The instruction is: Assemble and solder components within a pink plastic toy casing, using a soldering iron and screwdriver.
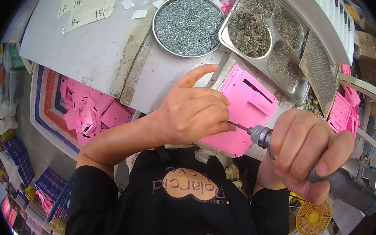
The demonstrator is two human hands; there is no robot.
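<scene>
Your black top fills the bottom of the view, and just above it your left hand [195, 107] is curled, fingertips pinched at the tip of the driver bit, index finger lifted. Right beside it, your right hand [306, 155] is wrapped tight around the grey electric screwdriver [346, 183], bit aimed leftwards into that pinch.

Behind both hands lies the pink plastic housing [244, 108]: a flat, squarish moulded piece with a long slot and a raised block on its face, resting at the near edge of the grey worktable [92, 43], partly hidden by your left hand.

Room to move is tight: the table edge runs just beside your left wrist, and trays crowd the housing's far side. The open table surface is out to the left.

Down at the left, below the table, a crate [43, 101] holds a heap of pink plastic parts [86, 114]. Up on the table, a round metal pan [188, 25] is full of small silver screws. To its right, a divided metal tray [269, 40] holds tangles of small springs. More pink housings [345, 110] are stacked at the far right, and a yellow fan [313, 218] sits low down there.
</scene>
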